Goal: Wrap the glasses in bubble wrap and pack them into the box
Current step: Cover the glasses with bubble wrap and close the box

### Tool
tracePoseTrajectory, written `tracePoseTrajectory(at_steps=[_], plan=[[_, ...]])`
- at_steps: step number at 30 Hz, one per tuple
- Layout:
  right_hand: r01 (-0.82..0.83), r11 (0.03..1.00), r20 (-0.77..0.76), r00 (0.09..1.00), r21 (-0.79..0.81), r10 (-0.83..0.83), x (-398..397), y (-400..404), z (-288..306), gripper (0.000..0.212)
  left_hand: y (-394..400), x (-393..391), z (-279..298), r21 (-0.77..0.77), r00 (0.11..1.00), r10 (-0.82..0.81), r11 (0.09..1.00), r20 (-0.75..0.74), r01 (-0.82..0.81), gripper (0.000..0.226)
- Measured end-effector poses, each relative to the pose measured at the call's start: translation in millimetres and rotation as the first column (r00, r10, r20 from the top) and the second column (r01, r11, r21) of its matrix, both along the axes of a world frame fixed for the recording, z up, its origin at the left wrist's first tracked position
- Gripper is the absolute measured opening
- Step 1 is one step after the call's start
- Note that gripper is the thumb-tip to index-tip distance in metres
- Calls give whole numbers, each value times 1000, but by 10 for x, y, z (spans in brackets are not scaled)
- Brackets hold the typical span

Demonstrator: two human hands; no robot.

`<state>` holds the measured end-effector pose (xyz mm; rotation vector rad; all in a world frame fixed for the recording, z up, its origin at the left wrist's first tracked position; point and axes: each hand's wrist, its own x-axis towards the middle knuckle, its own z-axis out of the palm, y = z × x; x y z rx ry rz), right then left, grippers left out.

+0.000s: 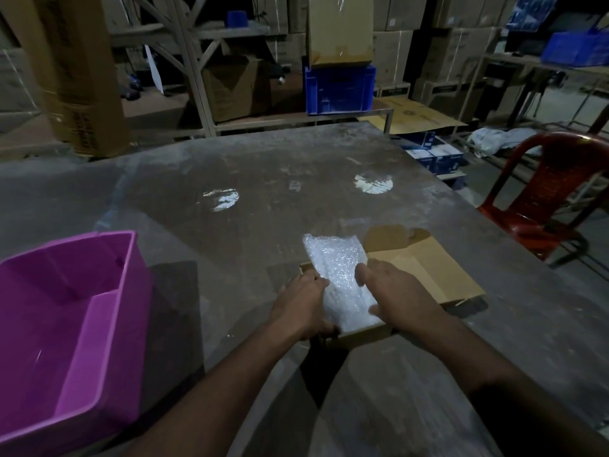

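The bubble-wrapped bundle (339,278) lies in the open cardboard box (428,275) on the table (263,166), gripped at its sides by the left hand (301,305) and right hand (400,291); light, squashy and probably fragile inside, it is best held gently by its padded flanks.

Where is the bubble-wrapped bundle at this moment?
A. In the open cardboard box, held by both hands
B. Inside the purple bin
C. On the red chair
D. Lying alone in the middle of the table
A. The bubble-wrapped bundle sits in the open cardboard box, its far end sticking up over the box edge, with the left hand and right hand gripping its sides.
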<state>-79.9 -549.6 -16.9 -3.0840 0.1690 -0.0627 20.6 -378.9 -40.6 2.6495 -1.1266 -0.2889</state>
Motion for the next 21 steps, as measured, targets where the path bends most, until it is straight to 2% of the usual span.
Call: tracePoseTrajectory(at_steps=[2, 4, 6, 12, 15, 17, 19, 21], plan=[[-73, 997, -29, 997, 40, 75, -49, -7, 30, 30, -4, 19, -17, 9, 1000, -2, 1000, 17, 1, 86], [-121, 991, -133, 983, 48, 127, -82, -33, 2, 37, -3, 35, -30, 14, 1000, -4, 1000, 29, 3, 86], [-125, 992, -229, 965, 21, 127, -128, -60, -57, 34, 2, 49, -41, 32, 1000, -7, 999, 23, 6, 90], [-95, 995, -225, 971, -30, 86, -152, 18, -203, 29, 42, 89, -73, 83, 1000, 9, 997, 16, -10, 91], [-106, 994, -281, 955, -25, 95, -84, 25, -110, 32, 51, 109, -102, 75, 1000, 12, 997, 2, -12, 91], [-74, 997, -186, 980, 10, 75, -1, 35, -57, 30, 54, 128, -110, 76, 1000, 10, 997, 3, -10, 90], [-57, 994, 33, 998, 97, 54, 98, 60, -58, 33, 62, 145, -98, 63, 1000, 12, 998, -26, -10, 87], [-93, 984, 230, 972, 149, 57, 232, 57, -112, 40, 77, 173, -78, -1, 994, 46, 999, -99, -46, 86]])
